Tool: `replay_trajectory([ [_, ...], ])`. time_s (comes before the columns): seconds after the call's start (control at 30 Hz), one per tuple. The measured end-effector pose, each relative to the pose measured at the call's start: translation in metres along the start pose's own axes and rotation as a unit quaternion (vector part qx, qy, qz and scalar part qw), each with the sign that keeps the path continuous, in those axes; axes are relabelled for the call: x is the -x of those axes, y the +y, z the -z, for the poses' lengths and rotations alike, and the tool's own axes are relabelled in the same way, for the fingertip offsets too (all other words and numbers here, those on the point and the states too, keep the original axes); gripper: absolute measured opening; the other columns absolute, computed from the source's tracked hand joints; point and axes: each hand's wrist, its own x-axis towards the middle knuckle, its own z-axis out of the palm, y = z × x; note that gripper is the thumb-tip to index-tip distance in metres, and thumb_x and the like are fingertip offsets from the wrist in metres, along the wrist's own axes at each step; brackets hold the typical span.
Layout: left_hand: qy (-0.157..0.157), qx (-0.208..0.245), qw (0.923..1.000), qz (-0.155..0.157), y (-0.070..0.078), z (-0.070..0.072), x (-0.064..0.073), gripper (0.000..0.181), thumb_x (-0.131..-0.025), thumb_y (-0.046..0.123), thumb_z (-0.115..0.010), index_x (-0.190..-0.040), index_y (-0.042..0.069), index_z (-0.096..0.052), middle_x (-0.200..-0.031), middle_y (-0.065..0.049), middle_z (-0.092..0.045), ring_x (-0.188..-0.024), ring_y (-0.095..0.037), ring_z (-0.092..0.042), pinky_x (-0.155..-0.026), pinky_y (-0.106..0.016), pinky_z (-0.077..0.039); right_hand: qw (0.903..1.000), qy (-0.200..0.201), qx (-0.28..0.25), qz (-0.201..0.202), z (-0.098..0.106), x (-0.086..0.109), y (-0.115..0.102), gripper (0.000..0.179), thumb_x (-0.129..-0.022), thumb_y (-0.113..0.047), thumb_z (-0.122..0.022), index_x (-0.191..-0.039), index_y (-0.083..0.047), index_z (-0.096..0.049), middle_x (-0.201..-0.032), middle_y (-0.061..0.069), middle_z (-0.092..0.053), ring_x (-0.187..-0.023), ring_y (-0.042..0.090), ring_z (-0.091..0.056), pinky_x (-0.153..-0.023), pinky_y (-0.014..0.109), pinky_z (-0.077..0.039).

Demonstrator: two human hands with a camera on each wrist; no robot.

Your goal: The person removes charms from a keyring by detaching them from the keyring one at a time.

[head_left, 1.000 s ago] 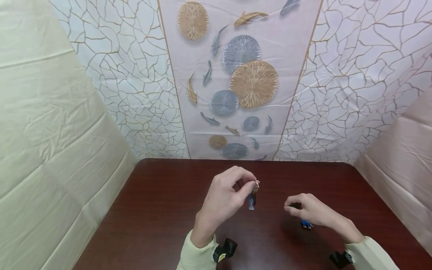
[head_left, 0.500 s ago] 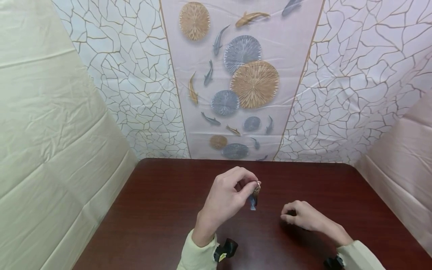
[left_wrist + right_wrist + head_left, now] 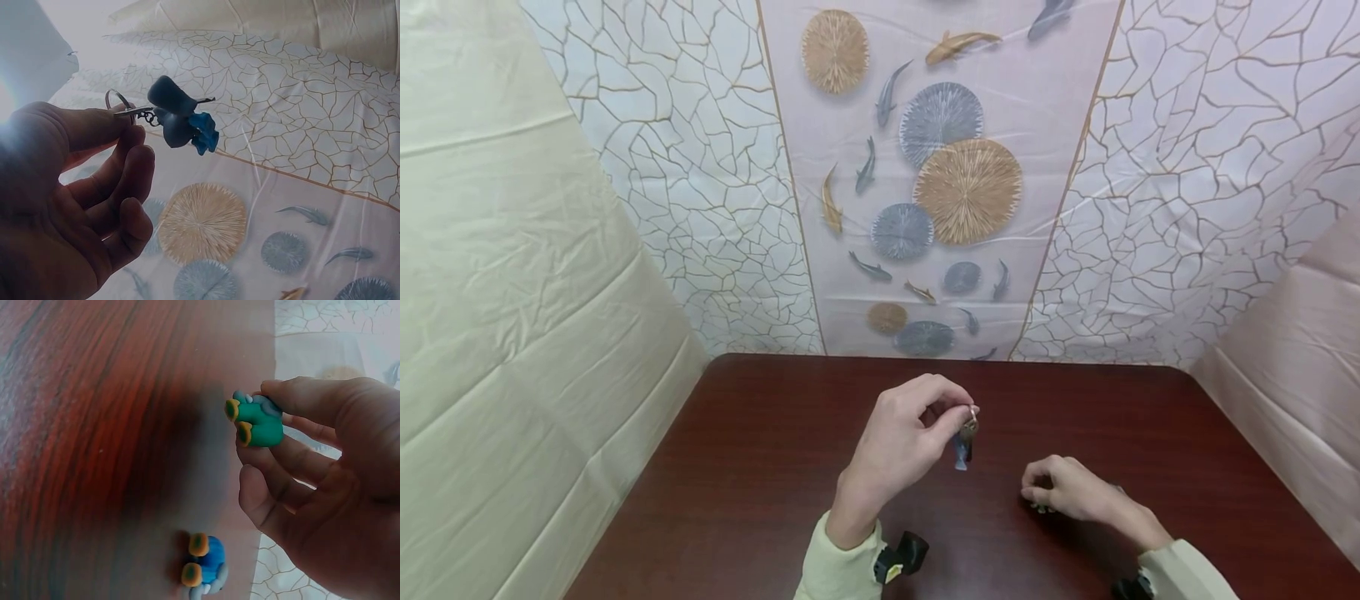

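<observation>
My left hand (image 3: 906,429) is raised over the middle of the table and pinches a key ring (image 3: 117,99) between thumb and fingertips. From the ring hang a dark-headed key (image 3: 170,97) and a bright blue charm (image 3: 205,132) on a short chain. Low over the table at the right, my right hand (image 3: 1067,487) holds a small grey figurine with green trousers (image 3: 265,430) and orange-edged feet between thumb and fingers. A similar figurine in blue (image 3: 212,559) lies on the table below that hand; in the head view the hand and wrist mostly hide it.
The dark red-brown table (image 3: 760,467) reaches back to a patterned cloth (image 3: 880,250) with fish and round motifs. Pale cloth panels rise along the left (image 3: 550,317) and right (image 3: 1292,350) sides. Each wrist carries a small black camera (image 3: 912,550).
My right hand has come down and slightly left toward the near side of the table, covering the blue figurine that showed beneath it earlier. The left hand with the key ring has barely moved.
</observation>
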Motion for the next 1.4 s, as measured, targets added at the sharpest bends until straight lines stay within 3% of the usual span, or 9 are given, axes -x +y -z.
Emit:
replay_trajectory([
  [0.37, -0.006, 0.015, 0.9999, 0.006, 0.000, 0.000, 0.000, 0.007, -0.090, 0.011, -0.069, -0.091, 0.018, -0.069, -0.085, 0.010, -0.069, -0.070, 0.003, -0.055, -0.062, -0.012, -0.047, 0.9998, 0.006, 0.012, -0.011, 0.000, 0.000, 0.008, 0.012, -0.091, -0.017, -0.068, -0.080, -0.019, -0.065, -0.069, -0.012, -0.059, -0.056, -0.003, -0.048, -0.053, 0.020, -0.041],
  [0.6, -0.005, 0.018, 0.9998, 0.002, -0.001, -0.001, 0.001, 0.008, -0.090, 0.010, -0.069, -0.091, 0.018, -0.069, -0.085, 0.010, -0.070, -0.072, 0.003, -0.056, -0.062, -0.012, -0.047, 0.9989, 0.028, 0.029, -0.025, 0.007, 0.000, 0.002, 0.011, -0.093, -0.021, -0.066, -0.082, -0.020, -0.065, -0.072, -0.012, -0.058, -0.059, -0.002, -0.048, -0.055, 0.021, -0.041],
  [1.0, -0.011, 0.013, 0.9998, 0.006, 0.000, -0.001, 0.000, 0.008, -0.090, 0.011, -0.069, -0.091, 0.018, -0.070, -0.086, 0.010, -0.070, -0.073, 0.002, -0.057, -0.063, -0.015, -0.049, 0.9984, 0.050, 0.022, -0.008, 0.028, 0.000, -0.029, 0.009, -0.096, -0.023, -0.063, -0.089, -0.021, -0.068, -0.078, -0.010, -0.063, -0.063, 0.001, -0.052, -0.058, 0.021, -0.044],
  [1.4, -0.013, 0.004, 0.9999, -0.009, -0.001, -0.003, 0.000, 0.006, -0.090, 0.011, -0.070, -0.091, 0.017, -0.070, -0.087, 0.009, -0.070, -0.072, 0.003, -0.055, -0.064, -0.011, -0.046, 0.9926, 0.114, 0.019, 0.037, 0.050, 0.009, -0.067, 0.007, -0.097, -0.028, -0.062, -0.094, -0.028, -0.067, -0.083, -0.015, -0.064, -0.067, -0.001, -0.052, -0.060, 0.020, -0.045],
])
